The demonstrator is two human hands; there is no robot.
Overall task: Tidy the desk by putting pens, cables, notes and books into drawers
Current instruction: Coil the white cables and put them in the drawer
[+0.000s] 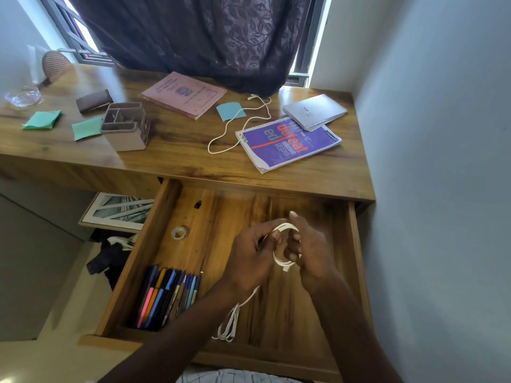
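Head view: cable step in hand. Pens point(166, 294) already lie in the front-left corner of the drawer point(356, 258), which is pulled open below the desk point(179, 164). White cable point(286, 229) is held above the drawer, mid-coil, with a few loops wrapped round the fingers of the right hand point(312, 250). Right grip is curled narrow through the coil, thumb up. Left hand point(251, 255) pinches the strand at the top of the loops, grip narrow, thumb and forefinger on the cable. Loose tail point(229, 322) runs under the left wrist and hangs in a slack bunch near the drawer front; can't tell if it touches the drawer floor. My read: coil roughly half done. Next move calls for feeding the tail up with the left hand and wrapping the rest. Then lay the bundle on the bare drawer floor right of the pens, without letting the loops spring off the fingers. Tape roll point(179, 232) sits further back in the drawer, apart from both hands. Left on the desk: second cable point(240, 125) snaking up to the purple book point(287, 142), spiral notebook point(313, 110) overlapping that book's far corner, pink book point(182, 94), blue note point(231, 111), green notes point(42, 120). Task looks early-to-middle.
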